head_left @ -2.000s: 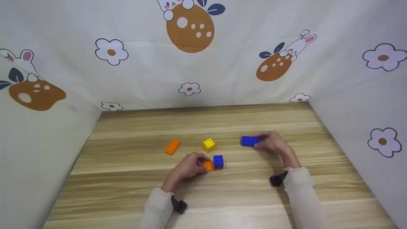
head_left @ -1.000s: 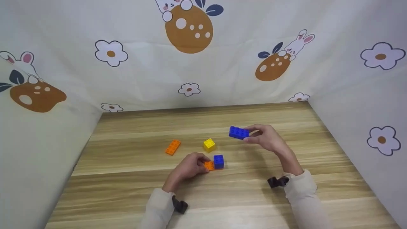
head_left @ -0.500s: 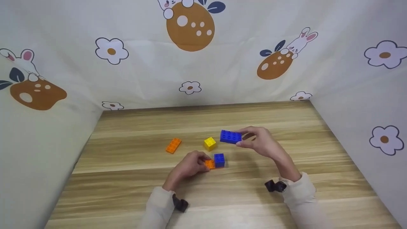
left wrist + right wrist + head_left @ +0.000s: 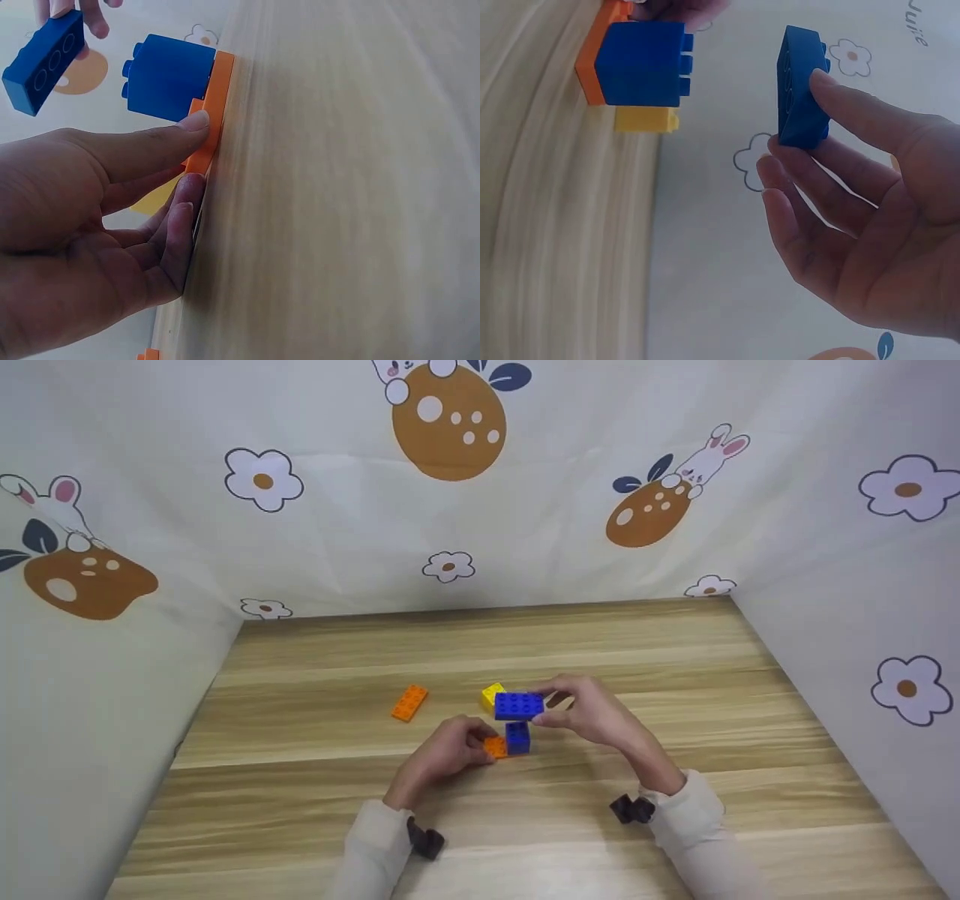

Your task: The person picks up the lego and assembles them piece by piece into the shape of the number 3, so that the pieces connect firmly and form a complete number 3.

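Note:
My right hand (image 4: 581, 714) pinches a flat blue brick (image 4: 518, 705) (image 4: 801, 86) (image 4: 43, 61) and holds it in the air just above a small square blue brick (image 4: 517, 737) (image 4: 641, 64) (image 4: 169, 77). That small brick sits on one end of a flat orange plate (image 4: 494, 748) (image 4: 209, 124) (image 4: 596, 52) lying on the wooden table (image 4: 675, 652). My left hand (image 4: 448, 750) (image 4: 112, 217) pinches the plate's other end with thumb and fingers, keeping it on the table.
A yellow cube brick (image 4: 491, 694) (image 4: 646, 118) stands just behind the held blue brick. A loose orange plate (image 4: 409, 703) lies to the left. Patterned cloth walls (image 4: 112, 585) close in the table at the back and both sides.
My right hand lifted the flat blue brick from the table at the right and carried it left and down over the small blue brick. The left hand stayed put.

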A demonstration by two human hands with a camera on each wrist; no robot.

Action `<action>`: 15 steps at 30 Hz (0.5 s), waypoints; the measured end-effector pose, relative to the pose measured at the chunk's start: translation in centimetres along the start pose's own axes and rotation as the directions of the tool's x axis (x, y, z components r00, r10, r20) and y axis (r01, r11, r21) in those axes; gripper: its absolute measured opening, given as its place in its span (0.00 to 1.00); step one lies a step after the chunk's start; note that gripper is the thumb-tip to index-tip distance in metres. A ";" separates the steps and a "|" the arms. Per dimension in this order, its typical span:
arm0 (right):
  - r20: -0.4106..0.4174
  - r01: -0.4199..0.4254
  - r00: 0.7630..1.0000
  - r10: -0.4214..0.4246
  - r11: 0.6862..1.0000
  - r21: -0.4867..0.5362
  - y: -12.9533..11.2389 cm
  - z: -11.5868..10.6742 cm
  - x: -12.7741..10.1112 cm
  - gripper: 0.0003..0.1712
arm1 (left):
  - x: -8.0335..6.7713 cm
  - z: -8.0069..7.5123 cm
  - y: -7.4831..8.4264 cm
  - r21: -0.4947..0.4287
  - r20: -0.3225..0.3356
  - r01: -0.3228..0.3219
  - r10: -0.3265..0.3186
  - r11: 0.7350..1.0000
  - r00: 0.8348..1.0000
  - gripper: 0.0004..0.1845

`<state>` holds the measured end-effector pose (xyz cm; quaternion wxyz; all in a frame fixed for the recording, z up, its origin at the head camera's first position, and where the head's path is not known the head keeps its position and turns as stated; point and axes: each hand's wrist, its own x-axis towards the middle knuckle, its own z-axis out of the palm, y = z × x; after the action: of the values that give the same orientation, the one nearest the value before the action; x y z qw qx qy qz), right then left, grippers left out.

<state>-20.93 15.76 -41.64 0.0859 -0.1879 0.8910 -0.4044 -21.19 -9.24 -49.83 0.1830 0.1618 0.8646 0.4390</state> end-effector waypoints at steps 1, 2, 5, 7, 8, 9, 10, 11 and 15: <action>0.005 0.005 1.000 -0.005 1.000 0.004 0.0 0.2 0.1 0.23 | 0.0 0.0 0.0 0.000 0.000 0.006 -0.006 1.000 1.000 0.16; 0.011 0.008 1.000 -0.008 1.000 0.005 0.1 0.3 0.1 0.22 | 0.0 0.0 0.0 0.003 0.000 0.010 -0.010 1.000 1.000 0.16; 0.030 0.014 0.999 -0.014 1.000 0.007 0.4 0.8 0.4 0.22 | 0.2 0.0 -0.1 0.005 0.002 0.014 -0.014 1.000 1.000 0.16; 0.045 0.011 0.999 -0.012 1.000 0.013 0.6 1.1 0.5 0.21 | 0.2 0.1 -0.1 0.003 0.004 0.009 -0.010 1.000 1.000 0.16; 0.051 0.011 0.999 -0.011 1.000 0.013 0.7 1.3 0.5 0.21 | 0.2 0.1 -0.2 0.002 0.005 0.005 -0.005 1.000 1.000 0.16; 0.056 0.010 0.998 -0.011 1.000 0.016 0.7 1.4 0.6 0.20 | 0.3 0.1 -0.2 0.000 0.006 0.003 -0.003 1.000 1.000 0.15; 0.060 0.008 0.998 -0.009 1.000 0.018 0.8 1.5 0.7 0.20 | 0.3 0.1 -0.2 -0.003 0.006 0.000 0.000 1.000 1.000 0.15; 0.064 0.008 0.998 -0.009 1.000 0.017 0.9 1.6 0.8 0.20 | 0.3 0.1 -0.2 -0.005 0.007 0.000 0.000 1.000 1.000 0.14; 0.079 -0.012 0.997 0.012 1.000 0.002 1.1 1.9 1.1 0.20 | 0.3 0.0 -0.2 -0.008 0.004 -0.006 0.006 1.000 1.000 0.13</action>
<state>-21.63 14.70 -43.76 0.1237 -0.1982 0.8876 -0.3970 -21.44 -9.24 -50.08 0.1843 0.1645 0.8619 0.4429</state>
